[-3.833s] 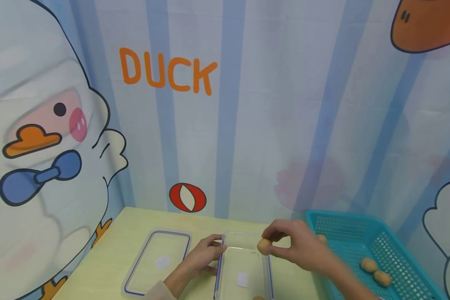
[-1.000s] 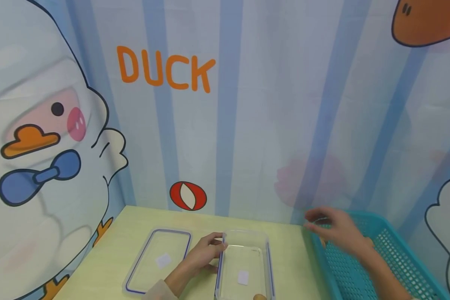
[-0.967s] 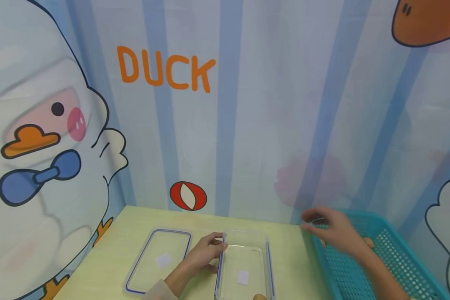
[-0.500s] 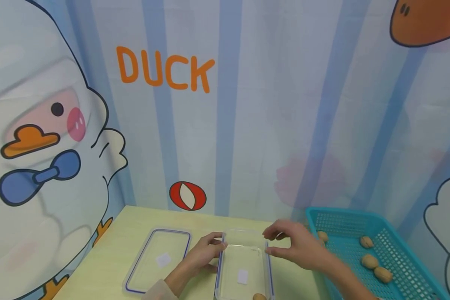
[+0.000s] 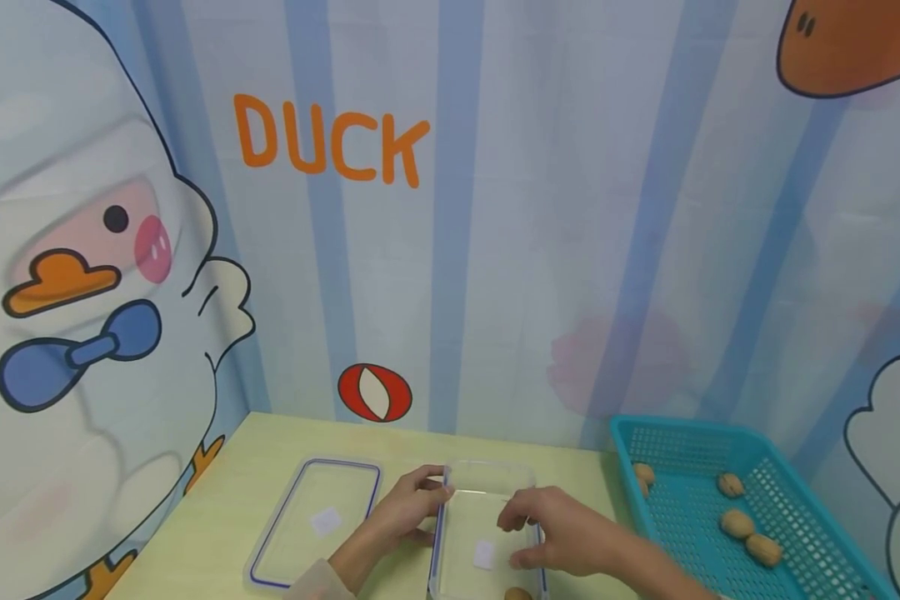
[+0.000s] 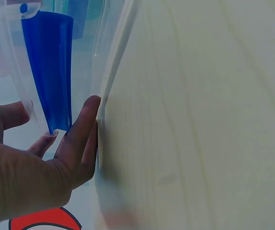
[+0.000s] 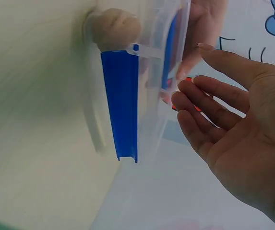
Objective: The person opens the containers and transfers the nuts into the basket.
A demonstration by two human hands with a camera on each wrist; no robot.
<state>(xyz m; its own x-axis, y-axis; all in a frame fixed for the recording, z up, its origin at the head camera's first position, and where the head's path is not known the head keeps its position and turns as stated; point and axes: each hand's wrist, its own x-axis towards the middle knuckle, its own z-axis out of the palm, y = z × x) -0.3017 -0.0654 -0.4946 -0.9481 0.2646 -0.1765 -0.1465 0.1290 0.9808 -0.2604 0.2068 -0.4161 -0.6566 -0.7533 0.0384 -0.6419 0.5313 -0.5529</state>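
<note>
A clear plastic container (image 5: 491,504) with blue side clips stands lidless on the table. My left hand (image 5: 408,508) grips its left wall, thumb at the rim and fingers along the outside. A walnut (image 5: 518,593) lies at its near right end, cut off by the head view's lower edge; through the wall, the right wrist view shows a brown walnut shape (image 7: 115,28). Above the container's right side hovers my right hand (image 5: 562,529), thumb and fingers apart, nothing between them.
The container's clear lid (image 5: 317,525) with a blue seal lies flat to the left. At right stands a turquoise mesh basket (image 5: 802,492) with several walnuts (image 5: 737,523) inside. A printed curtain (image 5: 487,250) hangs behind the pale table (image 5: 412,446).
My right hand held a walnut over the container, then went to the basket, where one more walnut now shows. It has returned empty over the container. My left hand has stayed put.
</note>
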